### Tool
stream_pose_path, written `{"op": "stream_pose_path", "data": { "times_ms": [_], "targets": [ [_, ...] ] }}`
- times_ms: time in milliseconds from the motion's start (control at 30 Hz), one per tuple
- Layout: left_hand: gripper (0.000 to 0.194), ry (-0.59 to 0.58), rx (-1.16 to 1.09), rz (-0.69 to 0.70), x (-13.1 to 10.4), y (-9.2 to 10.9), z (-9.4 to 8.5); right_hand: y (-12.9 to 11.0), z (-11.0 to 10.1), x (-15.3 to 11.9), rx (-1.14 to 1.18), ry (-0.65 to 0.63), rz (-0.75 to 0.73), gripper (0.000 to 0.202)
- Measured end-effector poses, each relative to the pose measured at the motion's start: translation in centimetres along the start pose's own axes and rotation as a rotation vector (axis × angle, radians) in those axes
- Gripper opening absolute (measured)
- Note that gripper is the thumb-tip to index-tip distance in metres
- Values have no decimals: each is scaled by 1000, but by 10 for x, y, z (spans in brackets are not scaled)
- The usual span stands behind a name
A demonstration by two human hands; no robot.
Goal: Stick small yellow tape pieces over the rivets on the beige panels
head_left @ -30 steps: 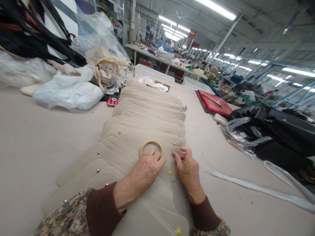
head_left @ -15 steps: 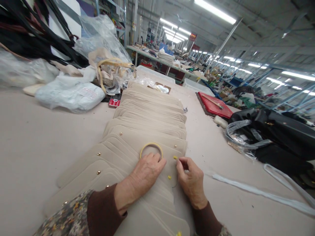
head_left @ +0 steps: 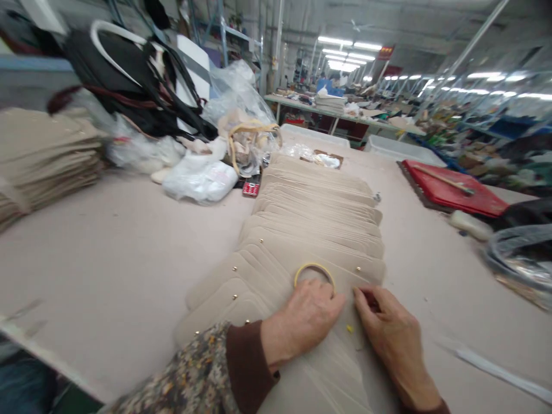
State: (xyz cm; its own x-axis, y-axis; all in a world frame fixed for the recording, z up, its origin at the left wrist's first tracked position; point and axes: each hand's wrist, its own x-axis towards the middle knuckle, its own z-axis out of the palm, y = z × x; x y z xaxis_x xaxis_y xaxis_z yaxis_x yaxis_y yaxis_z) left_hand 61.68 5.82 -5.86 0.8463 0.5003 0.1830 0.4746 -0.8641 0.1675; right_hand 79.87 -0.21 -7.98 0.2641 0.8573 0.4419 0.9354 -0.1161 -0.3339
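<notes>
Beige panels [head_left: 319,201] lie overlapped in a long row down the table, several with small gold studs [head_left: 235,268] near their ends. My left hand [head_left: 302,322] is closed on the near side of a narrow roll of yellow tape [head_left: 314,266], which rests on the panels. To its right, my right hand [head_left: 390,328] has thumb and forefinger together, tips touching a panel just below a stud [head_left: 359,269]. Whatever those fingertips hold is hidden. A small yellow tape piece [head_left: 349,329] sits on a panel between the hands.
A stack of beige pieces [head_left: 47,161] stands at the left. Plastic-wrapped items [head_left: 200,178] and black bags lie at the back left. A red pad [head_left: 452,187] with a stick on it is at the right, near a white strip [head_left: 504,371] and clear plastic tubing.
The view has swung left, so things appear farther right. My right fingertips have moved onto the panel where a yellow tape piece showed. My left hand stays on the tape roll.
</notes>
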Motion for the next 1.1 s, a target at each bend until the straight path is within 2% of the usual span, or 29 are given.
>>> {"op": "stream_pose_path", "data": {
  "times_ms": [167, 267, 367, 433, 533, 667, 800, 933, 1100],
  "targets": [
    [6, 15, -8, 41, -1, -8, -5, 10, 7, -1, -18, -28, -105, 34],
    [13, -19, -43, 7, -1, -15, -12, 6, 0, -4, 71, -141, -137, 29],
    [16, -43, -51, -54, 1, -23, -12, -2, -6, -2, 160, -279, -75, 24],
    [16, -65, -56, -68, 3, -26, -10, -4, -8, 1, 227, -314, 13, 23],
    [16, -65, -32, -66, 5, -28, -5, -2, -15, 4, 386, -298, 157, 25],
    [15, -43, -5, -57, 4, -27, -3, 6, -40, -9, 476, -295, 302, 31],
    [15, -43, -29, -57, 5, -28, -1, 10, -80, -45, 459, -385, 364, 25],
    [17, -46, -26, -54, 5, -28, -1, 3, -109, -84, 474, -466, 254, 12],
    [19, -43, 19, -57, 6, -27, -2, -10, -110, -104, 537, -664, 33, 18]
  ]
}}
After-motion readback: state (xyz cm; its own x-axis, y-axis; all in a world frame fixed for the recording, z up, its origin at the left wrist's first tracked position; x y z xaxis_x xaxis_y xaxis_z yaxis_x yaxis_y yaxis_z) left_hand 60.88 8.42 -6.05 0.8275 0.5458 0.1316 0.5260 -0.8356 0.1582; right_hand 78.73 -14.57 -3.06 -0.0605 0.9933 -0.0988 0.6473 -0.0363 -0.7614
